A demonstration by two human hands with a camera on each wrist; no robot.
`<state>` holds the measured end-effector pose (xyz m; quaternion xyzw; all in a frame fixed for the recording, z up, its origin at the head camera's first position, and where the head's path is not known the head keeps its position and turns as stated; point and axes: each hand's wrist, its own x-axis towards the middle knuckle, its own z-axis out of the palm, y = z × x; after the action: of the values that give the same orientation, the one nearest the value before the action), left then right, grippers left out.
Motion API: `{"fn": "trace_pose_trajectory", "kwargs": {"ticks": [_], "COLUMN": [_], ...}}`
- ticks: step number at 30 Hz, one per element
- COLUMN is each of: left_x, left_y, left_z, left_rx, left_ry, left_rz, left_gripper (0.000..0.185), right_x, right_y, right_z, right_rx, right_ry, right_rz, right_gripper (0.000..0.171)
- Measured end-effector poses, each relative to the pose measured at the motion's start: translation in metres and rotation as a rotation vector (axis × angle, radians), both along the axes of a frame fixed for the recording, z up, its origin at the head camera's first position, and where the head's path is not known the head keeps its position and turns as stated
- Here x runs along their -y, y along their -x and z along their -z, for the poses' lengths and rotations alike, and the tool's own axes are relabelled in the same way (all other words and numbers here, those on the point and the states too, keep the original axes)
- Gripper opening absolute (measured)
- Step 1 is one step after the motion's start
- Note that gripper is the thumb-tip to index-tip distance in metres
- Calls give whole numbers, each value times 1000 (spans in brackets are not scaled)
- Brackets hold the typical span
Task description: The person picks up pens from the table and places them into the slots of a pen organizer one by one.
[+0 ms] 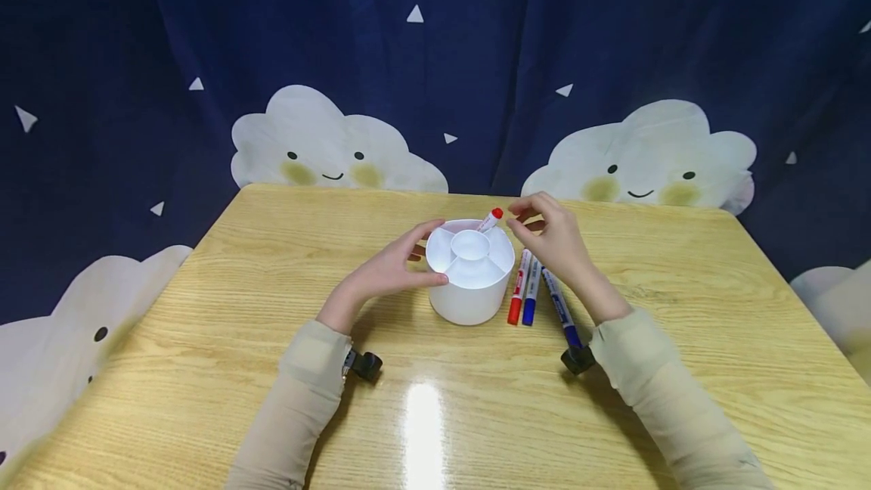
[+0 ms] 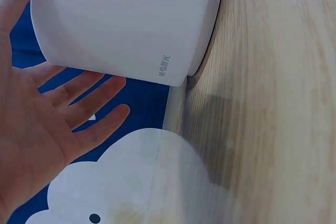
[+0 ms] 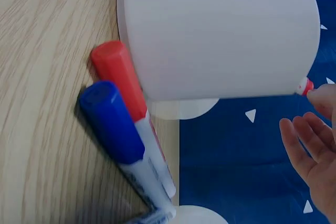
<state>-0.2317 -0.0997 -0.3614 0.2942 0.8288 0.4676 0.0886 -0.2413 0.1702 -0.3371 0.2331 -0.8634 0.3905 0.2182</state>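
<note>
A white round pen holder (image 1: 469, 305) with divided compartments stands mid-table. A red-capped marker (image 1: 491, 219) leans in its far compartment. My left hand (image 1: 388, 271) cups the holder's left wall, thumb and a fingertip touching it; the left wrist view shows that hand (image 2: 37, 129) with straight, spread fingers beside the holder (image 2: 126, 19). My right hand (image 1: 551, 240) hovers at the holder's right rim, relaxed fingertips right next to the marker's cap. From the right wrist, the cap (image 3: 304, 85) peeks past the holder (image 3: 220, 35) near my fingers (image 3: 315, 145).
Three markers lie on the wooden table (image 1: 204, 324) right of the holder: a red-capped one (image 1: 517, 289), a blue-capped one (image 1: 531, 295) and a second blue one (image 1: 561, 310) under my right wrist. A dark blue cloud-print curtain (image 1: 476, 59) hangs behind.
</note>
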Motion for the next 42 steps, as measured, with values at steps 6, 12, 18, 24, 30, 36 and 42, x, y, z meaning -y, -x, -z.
{"fn": "trace_pose_trajectory", "kwargs": {"ticks": [6,12,18,24,30,36,42], "left_x": [0,1,2,2,1,1,0], "left_y": [0,0,1,0,-1,-1,0], "left_z": [1,1,2,1,1,1,0], "left_rx": [6,10,-6,-1,6,3,5], "left_ry": [9,5,2,-4,-9,-12,-9], "left_rz": [-2,-4,5,-2,-1,6,4], "left_gripper": [88,86,88,87,86,86,87], "right_x": [-13,-26,-39,-47,-50,-53,-55], "right_y": [-5,-6,-4,-5,-6,-5,-4], "right_z": [2,10,20,27,31,36,41], "right_rx": [50,216,354,438,567,620,673], "right_ry": [-91,-232,-336,-401,-458,-474,-436], "right_rz": [36,50,68,69,101,118,109], "right_gripper": [14,22,27,31,39,40,42]}}
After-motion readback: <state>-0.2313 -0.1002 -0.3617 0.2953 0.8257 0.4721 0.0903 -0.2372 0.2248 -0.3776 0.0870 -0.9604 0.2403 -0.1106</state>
